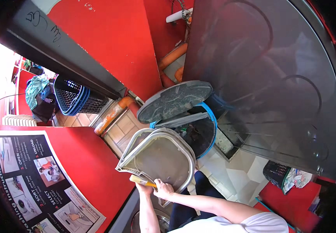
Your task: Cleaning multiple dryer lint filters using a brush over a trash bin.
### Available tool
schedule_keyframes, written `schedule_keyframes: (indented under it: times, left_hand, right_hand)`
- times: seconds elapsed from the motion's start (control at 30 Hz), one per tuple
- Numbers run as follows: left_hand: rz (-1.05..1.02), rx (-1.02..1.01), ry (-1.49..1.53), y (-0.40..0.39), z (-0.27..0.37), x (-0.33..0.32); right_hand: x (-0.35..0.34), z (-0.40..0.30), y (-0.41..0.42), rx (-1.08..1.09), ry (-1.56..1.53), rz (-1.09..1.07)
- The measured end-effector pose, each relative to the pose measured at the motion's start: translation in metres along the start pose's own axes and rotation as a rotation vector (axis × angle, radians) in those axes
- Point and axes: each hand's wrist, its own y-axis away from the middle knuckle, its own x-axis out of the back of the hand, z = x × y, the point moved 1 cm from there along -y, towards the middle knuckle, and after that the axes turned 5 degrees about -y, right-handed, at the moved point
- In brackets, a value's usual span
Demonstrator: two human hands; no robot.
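A paintbrush with pale bristles and a yellow handle lies across both hands, its bristles pointing left. My right hand has its fingers closed around the handle's right end. Just under the bristle end is my left hand; the brush partly hides its fingers, and its grip is unclear. Several rounded mesh screens in grey frames, like dryer lint filters, overlap at the hands. Beyond them stands a dark bin with a blue rim, dark waste inside. Its grey lid is tilted up at the back.
A red panel with an instruction poster is at left. Stacked laundry baskets stand past the doorway. Orange pipes run along the floor. A large grey glossy panel fills the right, above a basket of cloth. Tiled floor shows between.
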Motion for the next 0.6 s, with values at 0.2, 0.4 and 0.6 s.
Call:
schedule_keyframes:
  times: [0.2, 0.4, 0.6]
  left_hand:
    - [-0.034, 0.159, -0.459, -0.024, -0.008, 0.088]
    - [-0.009, 0.142, -0.641, -0.038, -0.022, 0.069]
    - [-0.122, -0.13, -0.463, -0.018, -0.01, 0.053]
  right_hand:
    - [0.039, -0.046, 0.05, 0.161, -0.092, 0.114]
    - [0.092, -0.083, 0.096, 0.297, -0.205, 0.21]
    - [0.159, -0.135, 0.155, 0.507, -0.167, 0.194]
